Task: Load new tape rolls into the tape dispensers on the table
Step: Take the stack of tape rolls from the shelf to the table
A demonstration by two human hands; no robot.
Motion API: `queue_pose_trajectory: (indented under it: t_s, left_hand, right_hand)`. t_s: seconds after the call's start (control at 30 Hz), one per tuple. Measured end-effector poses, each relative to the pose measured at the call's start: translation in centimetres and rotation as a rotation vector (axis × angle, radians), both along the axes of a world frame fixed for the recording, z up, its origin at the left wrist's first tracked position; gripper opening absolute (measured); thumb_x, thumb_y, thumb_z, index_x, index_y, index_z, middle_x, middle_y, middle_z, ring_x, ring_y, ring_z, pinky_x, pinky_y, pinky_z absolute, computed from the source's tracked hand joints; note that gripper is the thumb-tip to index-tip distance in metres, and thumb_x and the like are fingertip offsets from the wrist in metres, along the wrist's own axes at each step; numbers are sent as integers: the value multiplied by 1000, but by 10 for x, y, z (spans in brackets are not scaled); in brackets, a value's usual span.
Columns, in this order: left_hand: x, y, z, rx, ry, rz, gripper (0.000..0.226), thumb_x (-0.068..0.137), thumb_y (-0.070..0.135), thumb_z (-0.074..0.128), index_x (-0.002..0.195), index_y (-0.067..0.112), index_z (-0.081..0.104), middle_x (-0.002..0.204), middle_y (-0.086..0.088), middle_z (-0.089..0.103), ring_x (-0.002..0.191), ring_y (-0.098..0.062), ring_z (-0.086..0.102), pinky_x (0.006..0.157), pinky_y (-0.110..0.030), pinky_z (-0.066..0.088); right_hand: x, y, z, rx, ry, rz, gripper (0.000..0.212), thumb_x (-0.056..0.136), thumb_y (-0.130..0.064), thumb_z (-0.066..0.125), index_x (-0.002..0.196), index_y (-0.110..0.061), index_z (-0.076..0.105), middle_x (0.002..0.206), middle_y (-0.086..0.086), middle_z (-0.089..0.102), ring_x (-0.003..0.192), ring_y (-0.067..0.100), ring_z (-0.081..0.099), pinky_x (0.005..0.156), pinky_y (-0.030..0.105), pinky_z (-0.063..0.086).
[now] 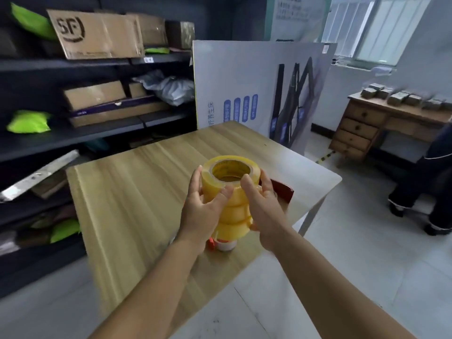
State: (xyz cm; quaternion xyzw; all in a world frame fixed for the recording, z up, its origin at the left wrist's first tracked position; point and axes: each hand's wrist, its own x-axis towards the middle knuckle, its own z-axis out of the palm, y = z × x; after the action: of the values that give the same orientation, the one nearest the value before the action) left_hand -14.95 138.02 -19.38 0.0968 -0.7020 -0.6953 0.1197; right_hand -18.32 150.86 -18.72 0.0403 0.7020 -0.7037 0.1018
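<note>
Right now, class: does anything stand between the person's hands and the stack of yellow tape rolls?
Nothing visible does. The left hand and right hand already grip the stack of yellow tape rolls from both sides, above the wooden table.

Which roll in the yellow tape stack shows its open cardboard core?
The top roll: its core ring faces the camera, gripped between the left hand and right hand. The rolls below show only their yellow sides.
</note>
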Motion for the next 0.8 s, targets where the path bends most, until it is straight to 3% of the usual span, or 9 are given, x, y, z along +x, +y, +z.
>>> queue_pose_trajectory:
  t_s: [0.17,0.37,0.47,0.7,0.8]
  left_hand:
    - [-46,-26,-8,-38,-22,69,76,75,67,60,137,58,18,147,8,34,126,-13,39,89,-32,38]
    - [-82,-61,-22,-44,-68,204,73,74,68,59,133,62,17,148,6,34,130,-19,40,89,-33,40]
    - [-102,-78,-31,-23,-86,285,75,76,66,60,135,62,14,149,6,32,131,-20,39,88,-32,40]
    - [-151,-110,-56,44,-149,409,76,79,56,64,139,56,18,149,7,32,132,-19,37,104,-44,39]
    - [-170,-120,-69,103,-168,453,74,79,49,69,137,55,23,139,10,38,123,-12,43,99,-37,41]
  right_hand:
    - [-54,-30,-6,12,-13,46,74,81,-64,56,141,-58,12,154,0,27,132,28,38,102,52,39]
    - [-108,-73,-21,42,-33,155,72,84,-56,59,142,-54,16,143,-4,39,114,19,45,99,50,42]
    - [-135,-96,-28,36,-40,233,71,83,-55,60,140,-55,19,132,-8,41,116,20,48,99,50,43]
    - [-202,-138,-51,24,-113,432,69,67,-50,67,127,-59,35,120,-8,58,107,18,56,95,50,47]
    - [-228,-152,-65,24,-150,488,67,61,-48,66,122,-59,40,113,-14,59,106,15,56,94,50,47]
